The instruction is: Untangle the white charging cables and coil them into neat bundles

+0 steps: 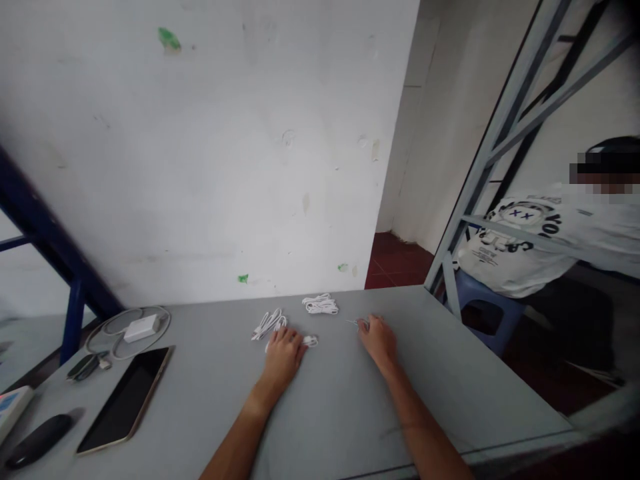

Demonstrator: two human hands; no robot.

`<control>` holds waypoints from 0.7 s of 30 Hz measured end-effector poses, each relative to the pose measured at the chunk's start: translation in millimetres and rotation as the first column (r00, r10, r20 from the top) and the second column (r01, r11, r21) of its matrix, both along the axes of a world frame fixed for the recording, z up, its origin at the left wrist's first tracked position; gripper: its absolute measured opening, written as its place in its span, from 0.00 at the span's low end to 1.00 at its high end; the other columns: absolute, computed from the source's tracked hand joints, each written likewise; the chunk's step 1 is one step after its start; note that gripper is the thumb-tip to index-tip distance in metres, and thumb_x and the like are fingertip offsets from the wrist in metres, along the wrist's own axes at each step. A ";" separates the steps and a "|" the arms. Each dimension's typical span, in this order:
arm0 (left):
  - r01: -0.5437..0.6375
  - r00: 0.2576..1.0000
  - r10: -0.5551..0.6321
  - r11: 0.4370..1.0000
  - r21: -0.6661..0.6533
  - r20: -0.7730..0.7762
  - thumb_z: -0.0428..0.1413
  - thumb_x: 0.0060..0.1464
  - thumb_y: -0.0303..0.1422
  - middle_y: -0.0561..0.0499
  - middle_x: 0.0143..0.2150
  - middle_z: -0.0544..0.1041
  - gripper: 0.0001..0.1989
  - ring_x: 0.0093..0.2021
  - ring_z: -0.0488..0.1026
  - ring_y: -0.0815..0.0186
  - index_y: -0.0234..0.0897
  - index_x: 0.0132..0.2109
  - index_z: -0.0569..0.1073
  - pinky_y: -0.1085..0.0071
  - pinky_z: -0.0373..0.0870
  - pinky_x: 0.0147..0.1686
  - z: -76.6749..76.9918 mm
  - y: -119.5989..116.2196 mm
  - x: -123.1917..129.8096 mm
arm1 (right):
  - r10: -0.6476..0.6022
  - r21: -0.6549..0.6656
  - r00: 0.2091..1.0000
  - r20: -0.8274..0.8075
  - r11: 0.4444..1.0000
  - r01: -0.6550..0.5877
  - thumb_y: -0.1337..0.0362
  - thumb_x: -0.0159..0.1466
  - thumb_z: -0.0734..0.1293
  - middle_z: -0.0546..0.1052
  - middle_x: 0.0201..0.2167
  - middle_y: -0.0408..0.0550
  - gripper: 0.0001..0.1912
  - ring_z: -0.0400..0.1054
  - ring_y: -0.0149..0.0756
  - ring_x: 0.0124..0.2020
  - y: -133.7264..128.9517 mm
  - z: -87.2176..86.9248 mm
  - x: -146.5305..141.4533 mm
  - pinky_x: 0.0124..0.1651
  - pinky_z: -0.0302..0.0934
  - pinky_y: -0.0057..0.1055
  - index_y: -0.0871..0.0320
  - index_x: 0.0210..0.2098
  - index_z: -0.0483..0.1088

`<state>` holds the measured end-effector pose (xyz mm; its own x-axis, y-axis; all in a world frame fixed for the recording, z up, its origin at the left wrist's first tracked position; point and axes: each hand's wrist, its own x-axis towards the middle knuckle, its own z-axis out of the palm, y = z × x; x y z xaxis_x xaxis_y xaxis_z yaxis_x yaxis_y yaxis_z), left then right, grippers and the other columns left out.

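My left hand (285, 353) lies on the table with its fingers curled over a coiled white cable (311, 341), part of which sticks out beside the thumb. Just beyond those fingers is another bundled white cable (270, 323). To the right, my right hand (379, 340) is closed in a pinch on a thin, whitish strand (353, 322) that pokes out leftward; it is too small to name surely. Between and beyond the hands lies a third looped bundle of white cable (321, 305).
A tablet (126, 400), a black computer mouse (41, 440), a white power adapter (142, 328) with its looped cord and a dark cable (87, 366) lie on the left of the grey table (320, 427). Behind stands a white wall; at right, a metal frame and a seated person (525, 240).
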<state>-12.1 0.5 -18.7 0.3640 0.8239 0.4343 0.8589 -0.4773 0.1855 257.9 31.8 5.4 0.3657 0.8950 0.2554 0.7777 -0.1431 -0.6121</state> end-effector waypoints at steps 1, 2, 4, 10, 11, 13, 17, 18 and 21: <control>-0.070 0.998 0.070 0.996 0.049 0.006 0.56 0.66 0.31 0.40 0.48 0.79 0.07 0.51 0.72 0.49 0.38 0.43 0.79 0.51 0.69 0.51 -2.0 4.1 -2.8 | -0.048 0.007 0.997 0.053 0.999 0.048 0.59 0.57 0.65 0.72 0.38 0.58 0.11 0.65 0.47 0.37 0.1 -1.3 -0.4 0.35 0.52 0.35 0.57 0.37 0.71; -0.118 0.993 0.117 0.988 0.097 0.018 0.55 0.66 0.31 0.39 0.50 0.78 0.08 0.52 0.72 0.48 0.38 0.46 0.79 0.51 0.69 0.51 -3.6 7.6 -5.6 | -0.071 0.026 0.991 0.110 0.997 0.069 0.58 0.57 0.65 0.70 0.43 0.59 0.15 0.65 0.49 0.40 0.6 -1.9 -3.2 0.36 0.52 0.35 0.57 0.42 0.70; -0.156 0.988 0.150 0.972 0.178 0.045 0.55 0.65 0.31 0.39 0.53 0.77 0.11 0.54 0.71 0.47 0.38 0.53 0.77 0.50 0.69 0.52 -5.4 12.0 -10.2 | 0.003 0.069 0.976 0.217 0.997 -0.018 0.57 0.58 0.65 0.68 0.48 0.57 0.18 0.62 0.50 0.46 4.2 -1.0 -14.6 0.41 0.53 0.36 0.54 0.47 0.68; -0.105 0.992 0.082 0.957 0.269 0.097 0.51 0.68 0.31 0.41 0.50 0.79 0.13 0.51 0.73 0.51 0.39 0.55 0.76 0.55 0.70 0.48 -2.1 9.9 -15.4 | 0.465 -0.046 0.853 0.236 0.882 -0.468 0.64 0.57 0.66 0.67 0.55 0.49 0.20 0.55 0.50 0.53 31.3 7.9 -63.4 0.54 0.47 0.39 0.50 0.50 0.67; -0.103 0.991 0.077 0.957 0.270 0.106 0.51 0.68 0.31 0.41 0.49 0.79 0.13 0.50 0.73 0.52 0.39 0.54 0.77 0.56 0.70 0.48 -1.1 9.2 -16.6 | 0.485 -0.052 0.851 0.204 0.873 -0.485 0.66 0.56 0.66 0.68 0.53 0.50 0.18 0.55 0.50 0.52 35.8 8.8 -69.2 0.54 0.47 0.39 0.51 0.47 0.69; -0.095 0.989 0.061 0.960 0.265 0.132 0.50 0.69 0.32 0.42 0.46 0.80 0.12 0.48 0.74 0.52 0.39 0.53 0.77 0.56 0.69 0.47 0.6 8.4 -19.4 | 0.500 -0.037 0.856 0.130 0.865 -0.500 0.70 0.55 0.66 0.72 0.47 0.52 0.12 0.58 0.48 0.50 42.5 9.6 -76.8 0.53 0.48 0.38 0.54 0.40 0.71; -0.062 0.962 0.000 0.974 0.216 0.272 0.50 0.69 0.33 0.42 0.44 0.80 0.12 0.47 0.74 0.54 0.38 0.49 0.78 0.56 0.70 0.49 3.7 7.6 -21.0 | 0.470 0.040 0.880 -0.063 0.882 -0.469 0.69 0.56 0.63 0.74 0.34 0.50 0.03 0.64 0.43 0.40 40.4 6.3 -80.9 0.46 0.54 0.35 0.57 0.29 0.69; -0.044 0.944 -0.019 0.982 0.183 0.329 0.50 0.69 0.34 0.42 0.44 0.80 0.12 0.47 0.74 0.54 0.39 0.48 0.78 0.55 0.70 0.50 4.7 6.8 -19.1 | 0.461 0.058 0.878 -0.126 0.887 -0.458 0.68 0.57 0.62 0.73 0.31 0.48 0.03 0.64 0.41 0.36 35.7 4.0 -81.2 0.42 0.56 0.34 0.56 0.28 0.67; 0.064 0.850 -0.057 0.998 0.004 0.523 0.54 0.66 0.37 0.44 0.45 0.80 0.12 0.43 0.76 0.58 0.39 0.52 0.75 0.58 0.73 0.48 8.6 1.2 -6.8 | 0.467 0.097 0.818 -0.335 0.881 -0.464 0.59 0.59 0.59 0.69 0.20 0.42 0.08 0.64 0.37 0.25 13.8 -5.4 -83.8 0.30 0.58 0.31 0.55 0.26 0.64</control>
